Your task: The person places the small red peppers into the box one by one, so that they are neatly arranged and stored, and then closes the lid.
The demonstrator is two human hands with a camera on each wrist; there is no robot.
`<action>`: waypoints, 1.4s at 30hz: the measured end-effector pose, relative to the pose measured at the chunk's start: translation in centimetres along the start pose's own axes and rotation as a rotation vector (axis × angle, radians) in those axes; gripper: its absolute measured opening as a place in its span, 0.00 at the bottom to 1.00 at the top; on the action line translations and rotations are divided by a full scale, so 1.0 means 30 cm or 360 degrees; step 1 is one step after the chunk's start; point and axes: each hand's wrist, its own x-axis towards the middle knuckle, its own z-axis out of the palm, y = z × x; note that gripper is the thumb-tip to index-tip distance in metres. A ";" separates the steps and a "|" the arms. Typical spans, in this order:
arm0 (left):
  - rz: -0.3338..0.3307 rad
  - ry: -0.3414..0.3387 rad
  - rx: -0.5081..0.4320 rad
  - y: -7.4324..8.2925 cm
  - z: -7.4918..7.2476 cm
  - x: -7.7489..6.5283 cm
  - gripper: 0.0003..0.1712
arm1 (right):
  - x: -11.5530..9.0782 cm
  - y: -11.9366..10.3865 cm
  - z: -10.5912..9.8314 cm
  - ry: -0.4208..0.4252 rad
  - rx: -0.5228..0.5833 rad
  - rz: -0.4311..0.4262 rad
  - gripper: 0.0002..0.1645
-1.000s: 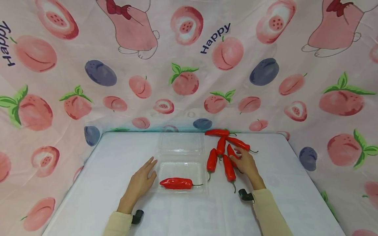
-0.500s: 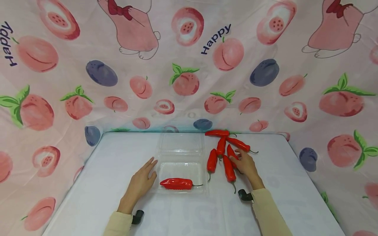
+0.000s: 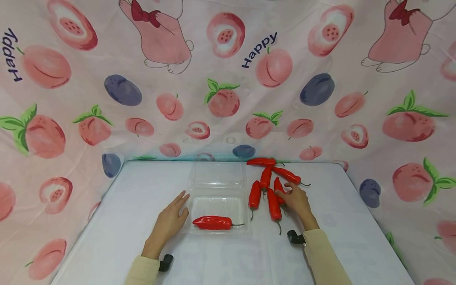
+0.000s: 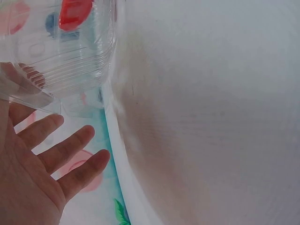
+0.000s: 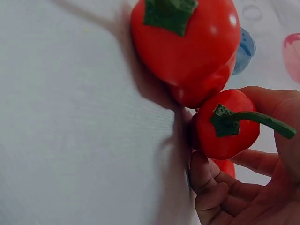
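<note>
In the head view my right hand (image 3: pixel 298 202) grips a red chili pepper (image 3: pixel 279 185) on the right of the table. The right wrist view shows that pepper (image 5: pixel 227 126) between thumb and fingers, its green stem toward the camera. A neighbouring pepper (image 5: pixel 187 47) lies right against it. My left hand (image 3: pixel 168 219), fingers spread, rests at the left edge of a clear plastic clamshell box (image 3: pixel 217 204) with its lid folded back. One red pepper (image 3: pixel 213 222) lies crosswise in the box's near half. Some left fingers show through the plastic in the left wrist view.
Several more red peppers, among them one nearest the box (image 3: pixel 254 195) and one at the back edge (image 3: pixel 261 161), lie loosely grouped right of the box. The white table (image 3: pixel 124 221) ends at a fruit-print cloth (image 3: pixel 228 79) hanging behind and at the sides.
My right hand's fingers have closed in on the pepper, which has shifted slightly. The neighbouring pepper in front has slid a little left. My left hand stays put.
</note>
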 end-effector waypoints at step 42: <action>0.0012 0.0019 -0.0005 -0.003 0.009 0.003 0.29 | -0.109 -0.102 -0.051 0.0145 0.0177 -0.0193 0.36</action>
